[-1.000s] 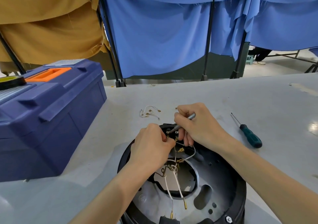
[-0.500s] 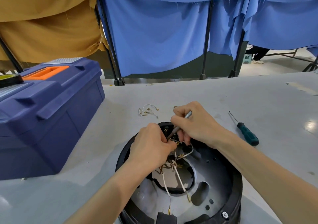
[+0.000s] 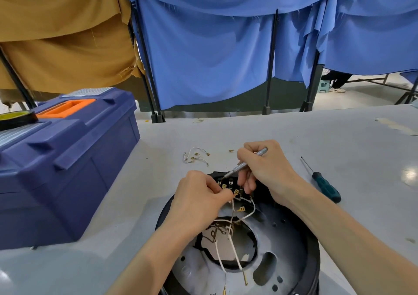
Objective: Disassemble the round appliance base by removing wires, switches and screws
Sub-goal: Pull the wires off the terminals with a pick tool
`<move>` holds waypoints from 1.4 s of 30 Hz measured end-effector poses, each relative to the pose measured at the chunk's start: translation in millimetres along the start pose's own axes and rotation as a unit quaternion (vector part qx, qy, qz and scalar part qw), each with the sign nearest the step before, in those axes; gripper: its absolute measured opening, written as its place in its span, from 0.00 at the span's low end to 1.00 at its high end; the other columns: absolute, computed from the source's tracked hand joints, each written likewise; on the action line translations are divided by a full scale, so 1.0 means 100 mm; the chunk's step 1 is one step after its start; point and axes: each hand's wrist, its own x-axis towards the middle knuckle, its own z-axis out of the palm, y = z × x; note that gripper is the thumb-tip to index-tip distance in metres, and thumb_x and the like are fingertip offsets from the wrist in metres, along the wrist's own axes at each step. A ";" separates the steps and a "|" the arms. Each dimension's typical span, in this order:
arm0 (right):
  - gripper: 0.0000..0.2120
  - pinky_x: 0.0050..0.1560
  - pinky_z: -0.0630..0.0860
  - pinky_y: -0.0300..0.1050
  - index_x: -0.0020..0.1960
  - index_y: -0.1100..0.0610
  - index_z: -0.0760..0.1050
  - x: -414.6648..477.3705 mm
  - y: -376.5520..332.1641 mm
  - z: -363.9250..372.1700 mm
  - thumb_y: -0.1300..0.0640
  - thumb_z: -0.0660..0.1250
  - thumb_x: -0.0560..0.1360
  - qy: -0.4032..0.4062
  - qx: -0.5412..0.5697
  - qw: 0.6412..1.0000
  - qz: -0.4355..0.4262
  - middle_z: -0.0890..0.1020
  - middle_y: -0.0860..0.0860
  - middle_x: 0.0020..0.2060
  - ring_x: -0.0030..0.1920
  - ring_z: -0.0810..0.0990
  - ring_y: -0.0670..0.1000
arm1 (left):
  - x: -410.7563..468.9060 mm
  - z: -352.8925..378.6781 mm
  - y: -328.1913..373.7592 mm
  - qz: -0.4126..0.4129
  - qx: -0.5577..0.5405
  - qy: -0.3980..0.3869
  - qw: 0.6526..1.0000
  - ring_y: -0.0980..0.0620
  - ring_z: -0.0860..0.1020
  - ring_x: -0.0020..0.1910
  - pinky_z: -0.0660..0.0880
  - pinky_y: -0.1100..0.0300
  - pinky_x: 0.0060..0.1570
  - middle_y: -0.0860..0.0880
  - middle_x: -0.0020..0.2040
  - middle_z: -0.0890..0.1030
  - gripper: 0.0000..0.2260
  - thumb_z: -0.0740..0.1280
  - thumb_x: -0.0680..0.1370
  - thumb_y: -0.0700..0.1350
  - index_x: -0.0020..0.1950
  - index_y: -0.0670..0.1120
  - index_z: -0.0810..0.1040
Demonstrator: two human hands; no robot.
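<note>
1. The round appliance base lies open side up at the near edge of the desk; white wires trail across its middle opening.
2. The left hand pinches what seems to be a wire end at the black terminal block on the base's far rim.
3. The right hand grips a slim silver screwdriver; its tip points at that block.
4. Loose wires lie just beyond the base; a green-handled screwdriver lies to the right; a blue toolbox stands on the left.
</note>
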 end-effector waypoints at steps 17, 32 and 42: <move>0.24 0.17 0.66 0.36 0.38 0.63 0.78 0.03 -0.04 -0.16 0.41 0.66 0.74 0.043 0.160 0.986 0.027 0.77 0.61 0.22 0.17 0.72 0.54 | 0.20 -0.48 0.21 -0.092 -0.292 0.049 0.951 0.54 0.60 0.18 0.60 0.62 0.25 0.50 0.22 0.67 0.10 0.69 0.75 0.41 0.34 0.43 0.81; 0.10 0.50 0.80 0.43 0.38 0.55 0.84 0.06 0.04 -0.18 0.49 0.79 0.64 -0.073 -0.199 0.977 -0.026 0.85 0.50 0.35 0.41 0.83 0.44 | 1.28 -0.17 -0.69 -0.262 -0.455 0.187 0.830 0.55 0.77 0.18 0.71 0.69 0.18 0.43 0.32 0.79 0.08 0.66 0.79 0.36 0.40 0.37 0.73; 0.09 0.48 0.80 0.43 0.37 0.54 0.84 0.06 0.06 -0.20 0.49 0.79 0.65 -0.071 -0.194 0.978 -0.019 0.85 0.49 0.35 0.40 0.83 0.43 | 1.21 -0.31 -0.74 -0.240 -0.405 0.178 0.864 0.45 0.84 0.29 0.79 0.63 0.27 0.29 0.52 0.80 0.15 0.66 0.73 0.25 0.60 0.25 0.70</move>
